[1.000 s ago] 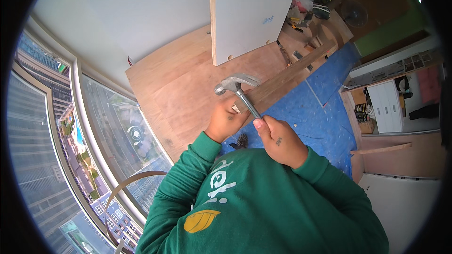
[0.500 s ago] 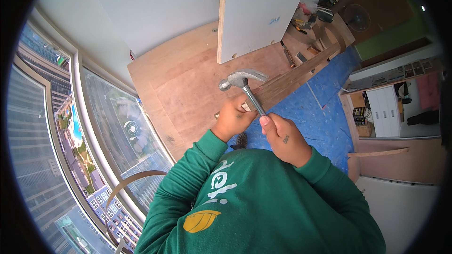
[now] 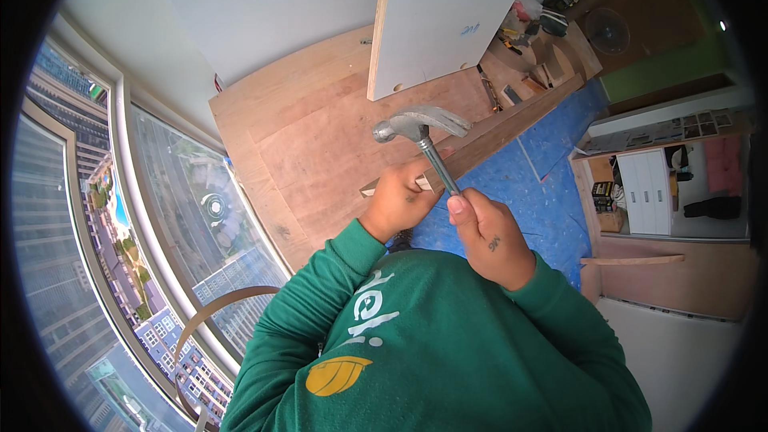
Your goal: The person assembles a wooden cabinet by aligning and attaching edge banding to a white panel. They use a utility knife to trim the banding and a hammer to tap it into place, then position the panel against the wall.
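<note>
My right hand (image 3: 494,242) is wrapped round the handle of a claw hammer (image 3: 432,156), thumb along the grip. The metal head is raised, with its round face to the left and its claw to the right. Just left of it, my left hand (image 3: 402,202) is closed round a small piece of wood (image 3: 428,182) at the front edge of the plywood surface (image 3: 312,136). Its pale end shows beside the fingers, and the hand hides the rest. The hammer head hangs above and beyond the left hand, apart from it.
A white panel (image 3: 444,28) stands upright on the plywood. A long brown wood strip (image 3: 520,118) follows the front edge, with tools and offcuts behind it. Blue sheeting (image 3: 512,188) covers the floor. Windows (image 3: 216,208) line the left; a white drawer unit (image 3: 644,192) stands right.
The hammer has risen slightly and moved a little right with my right hand. My left hand stays closed at the same edge. The whole view has shifted slightly.
</note>
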Demonstrator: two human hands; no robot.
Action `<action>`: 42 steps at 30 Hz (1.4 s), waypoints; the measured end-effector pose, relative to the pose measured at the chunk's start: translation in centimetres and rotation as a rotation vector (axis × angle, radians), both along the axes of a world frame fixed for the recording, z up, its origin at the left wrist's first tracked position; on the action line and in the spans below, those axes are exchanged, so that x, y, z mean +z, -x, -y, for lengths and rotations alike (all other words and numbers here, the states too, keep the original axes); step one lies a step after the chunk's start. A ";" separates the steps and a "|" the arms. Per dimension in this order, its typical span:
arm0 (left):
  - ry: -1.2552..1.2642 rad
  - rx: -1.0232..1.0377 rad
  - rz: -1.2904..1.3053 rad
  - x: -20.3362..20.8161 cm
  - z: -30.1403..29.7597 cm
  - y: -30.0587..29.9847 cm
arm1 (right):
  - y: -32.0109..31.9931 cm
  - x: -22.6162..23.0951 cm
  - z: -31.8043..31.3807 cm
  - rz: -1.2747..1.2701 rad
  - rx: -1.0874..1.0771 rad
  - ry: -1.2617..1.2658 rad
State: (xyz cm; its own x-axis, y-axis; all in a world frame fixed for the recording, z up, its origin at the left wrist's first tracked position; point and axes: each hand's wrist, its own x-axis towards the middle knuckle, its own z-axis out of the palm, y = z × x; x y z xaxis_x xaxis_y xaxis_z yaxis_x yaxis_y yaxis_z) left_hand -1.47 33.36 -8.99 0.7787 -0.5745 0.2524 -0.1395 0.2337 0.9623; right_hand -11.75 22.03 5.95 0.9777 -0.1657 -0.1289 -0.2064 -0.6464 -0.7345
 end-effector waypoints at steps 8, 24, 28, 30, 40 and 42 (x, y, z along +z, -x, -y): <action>0.007 -0.010 -0.060 -0.2 0.2 0.1 | 0.3 -1.8 0.1 -0.003 0.043 0.038; 0.000 0.022 0.023 1.1 -0.1 -0.1 | 0.7 -1.5 0.2 -0.038 -0.022 -0.003; -0.093 -0.040 -0.035 1.3 -0.3 -0.1 | 0.6 -1.4 1.4 -0.072 -0.017 0.011; -0.076 -0.028 0.002 1.2 -0.2 -0.1 | 0.3 -1.6 3.2 -0.092 -0.083 -0.025; -0.038 0.027 0.165 0.4 0.2 -0.1 | -2.6 0.4 14.1 -0.339 -0.592 -0.062; 0.008 -0.004 0.110 0.4 0.2 -0.2 | -2.1 -0.1 11.9 -0.264 -0.482 -0.080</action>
